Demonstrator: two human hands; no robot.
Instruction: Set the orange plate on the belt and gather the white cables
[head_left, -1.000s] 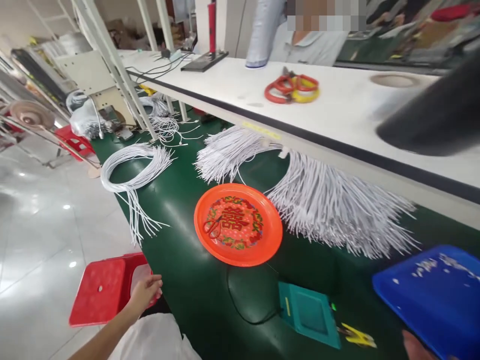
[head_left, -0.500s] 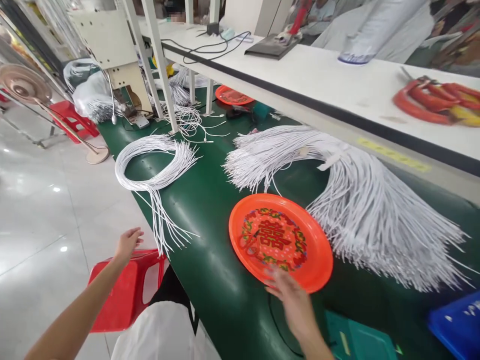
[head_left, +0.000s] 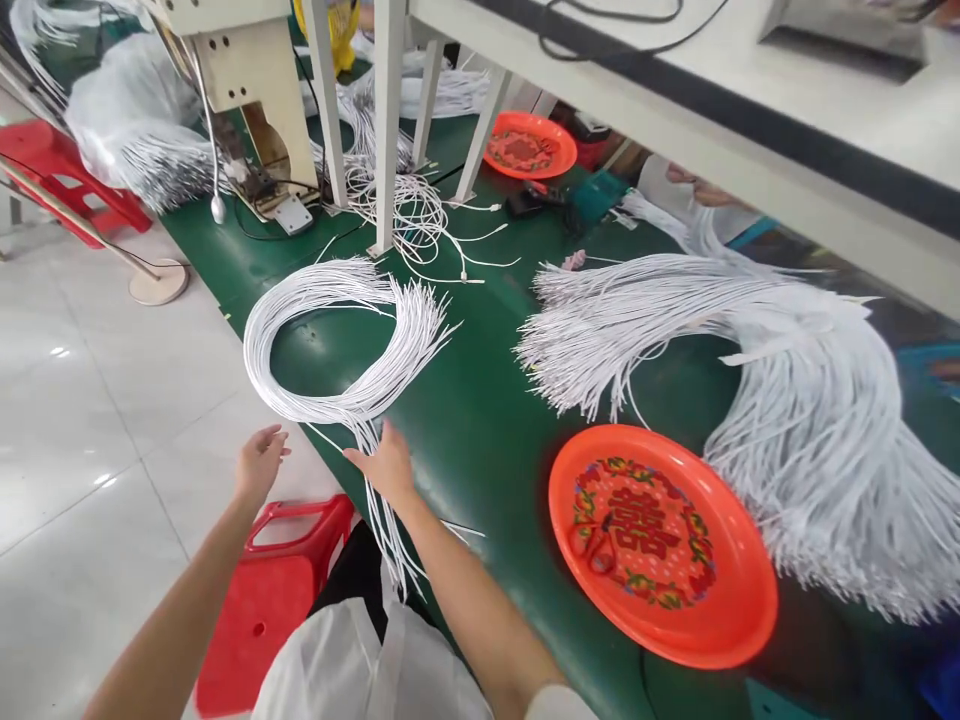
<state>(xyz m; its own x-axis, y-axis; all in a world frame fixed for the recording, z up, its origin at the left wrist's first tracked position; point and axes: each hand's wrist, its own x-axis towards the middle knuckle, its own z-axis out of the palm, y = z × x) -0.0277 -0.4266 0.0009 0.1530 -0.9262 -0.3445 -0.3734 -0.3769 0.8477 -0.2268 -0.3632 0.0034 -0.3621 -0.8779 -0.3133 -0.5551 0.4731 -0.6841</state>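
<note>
Right edge cuts off the large wire bundle (head_left: 825, 420).

We saw a round orange plastic plate (head_left: 720, 610) with a red and floral pattern on the green belt surface (head_left: 480, 420); small red scissors (head_left: 592, 545) lay on it. Beside it spread a large fan of white cut cables (head_left: 810, 400). Farther back sat a second orange plate (head_left: 529, 148) and a cream metal machine (head_left: 251, 80). A red plastic stool (head_left: 262, 610) stood on the pale tiled floor (head_left: 90, 400).

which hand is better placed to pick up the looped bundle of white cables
Right: the right hand already rests on the looped bundle of white cables at the green table's edge; the left hand hovers off the table, above the red plastic stool.
</note>
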